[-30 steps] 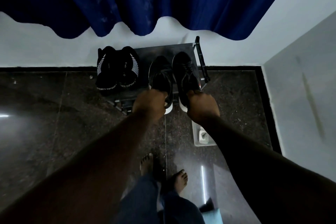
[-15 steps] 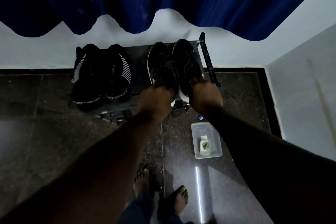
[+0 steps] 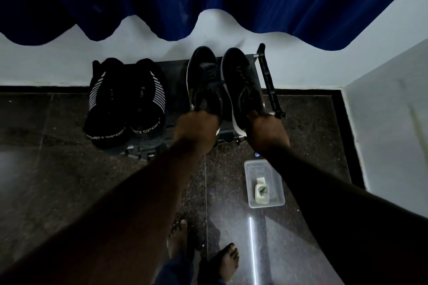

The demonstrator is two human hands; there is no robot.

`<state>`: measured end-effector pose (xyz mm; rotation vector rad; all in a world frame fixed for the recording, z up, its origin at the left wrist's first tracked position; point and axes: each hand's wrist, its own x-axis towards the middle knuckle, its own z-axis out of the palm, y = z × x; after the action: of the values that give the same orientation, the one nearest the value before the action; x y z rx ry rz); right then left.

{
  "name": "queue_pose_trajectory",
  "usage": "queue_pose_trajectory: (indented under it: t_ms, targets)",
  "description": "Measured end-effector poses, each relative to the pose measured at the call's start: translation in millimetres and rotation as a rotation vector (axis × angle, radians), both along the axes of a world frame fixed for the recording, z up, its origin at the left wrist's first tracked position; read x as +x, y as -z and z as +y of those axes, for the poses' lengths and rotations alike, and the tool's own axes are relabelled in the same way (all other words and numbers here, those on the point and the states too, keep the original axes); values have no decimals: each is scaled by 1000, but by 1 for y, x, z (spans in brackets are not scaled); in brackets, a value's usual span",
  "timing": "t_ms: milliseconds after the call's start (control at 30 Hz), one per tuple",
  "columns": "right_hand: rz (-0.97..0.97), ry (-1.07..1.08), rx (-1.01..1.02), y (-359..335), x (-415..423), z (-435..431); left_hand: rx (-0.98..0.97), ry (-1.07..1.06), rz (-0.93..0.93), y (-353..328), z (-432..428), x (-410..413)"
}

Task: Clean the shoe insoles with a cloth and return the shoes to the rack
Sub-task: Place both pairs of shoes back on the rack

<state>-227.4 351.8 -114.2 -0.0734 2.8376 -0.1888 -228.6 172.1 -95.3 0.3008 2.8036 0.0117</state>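
Left hand (image 3: 195, 131): grips heel of left black sneaker (image 3: 203, 78) | Right hand (image 3: 266, 132): grips heel of right black sneaker (image 3: 240, 83) | Both sneakers: side by side on shoe rack (image 3: 268, 81), right end, beside striped sport shoes (image 3: 127, 99)

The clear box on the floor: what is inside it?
Inside the clear box lies one small whitish object with a dark patch, at the end nearer the person. The dim light hides what it is. It covers the box floor under it.
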Motion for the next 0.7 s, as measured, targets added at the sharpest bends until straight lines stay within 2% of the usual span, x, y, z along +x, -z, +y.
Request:
queue_pose_trajectory:
  t_ms: [167,300,500,700]
  targets:
    - [6,34,-136,15,11,7,11,-78,40,14,4,11]
    - [39,48,-270,14,24,10,32,-59,45,14,11,15]
    - [38,34,-322,7,29,13,89,-47,3,11,19,18]
    - [174,66,-353,-5,48,22,176,-113,45,10,19,42]
